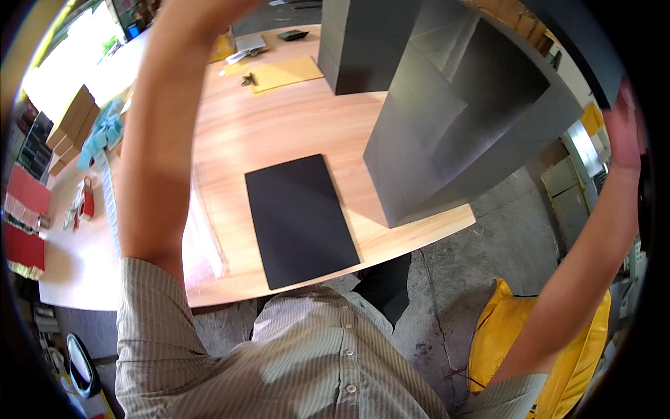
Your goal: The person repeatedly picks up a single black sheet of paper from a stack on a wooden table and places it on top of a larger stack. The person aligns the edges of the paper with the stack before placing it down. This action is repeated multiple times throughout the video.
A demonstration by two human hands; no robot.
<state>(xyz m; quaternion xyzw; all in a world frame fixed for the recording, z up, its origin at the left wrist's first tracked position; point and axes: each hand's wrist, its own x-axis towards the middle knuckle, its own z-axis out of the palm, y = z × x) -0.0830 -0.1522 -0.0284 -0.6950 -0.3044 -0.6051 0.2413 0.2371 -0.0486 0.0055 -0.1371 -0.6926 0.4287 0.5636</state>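
Observation:
Both my arms are raised and spread wide. My left hand is cut off by the top edge, so its fingers and anything in them stay hidden. At the far right rim my right hand is up beside a dark flat-edged thing; its fingers are mostly hidden and I cannot tell whether they grip it. A flat black rectangular sheet lies on the table in front of me. Right of it stands a tall dark grey stack, with another dark grey block behind it.
The wooden table has a curved front edge. A yellow envelope and a metal binder clip lie at the back. At the left are red-handled snips, a blue ribbon and cardboard boxes. A yellow bag sits on the floor.

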